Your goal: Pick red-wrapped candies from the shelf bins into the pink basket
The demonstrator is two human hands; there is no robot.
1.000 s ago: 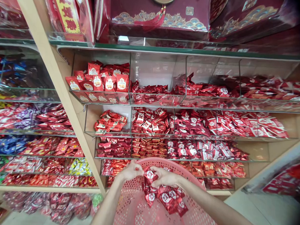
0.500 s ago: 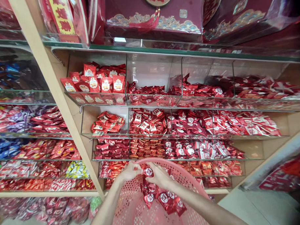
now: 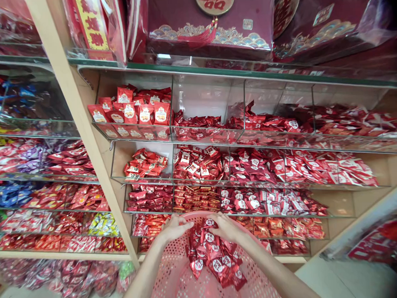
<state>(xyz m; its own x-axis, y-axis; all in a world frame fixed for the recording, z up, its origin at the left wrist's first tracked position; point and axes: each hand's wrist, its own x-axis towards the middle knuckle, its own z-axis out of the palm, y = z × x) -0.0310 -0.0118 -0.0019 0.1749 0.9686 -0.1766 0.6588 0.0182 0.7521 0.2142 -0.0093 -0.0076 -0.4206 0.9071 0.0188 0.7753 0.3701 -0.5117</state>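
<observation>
A pink perforated plastic basket point(image 3: 170, 271) is in front of me, with a heap of small red candy packets point(image 3: 210, 253) in it, marked by round white labels. My left hand point(image 3: 175, 228) is at the basket's far left rim, holding no packet, its thumb stretched toward the heap and apart from the fingers. My right hand point(image 3: 226, 228) is on the heap's right side near the far rim. Its thumb and fingers are apart, close to or touching the upper packets; the fingertips are partly hidden.
Glass-fronted shelves point(image 3: 199, 183) filled with red wrapped sweets rise just beyond the basket. A wooden upright point(image 3: 83, 131) parts them from another rack on the left. Large purple gift bags point(image 3: 210, 27) stand on the top glass shelf point(image 3: 215, 66). Bagged sweets point(image 3: 75, 277) lie low at left.
My hands have moved apart from a packet they were pinching together. More packets now lie in the basket, heaped higher toward the far rim. The view has shifted slightly.
</observation>
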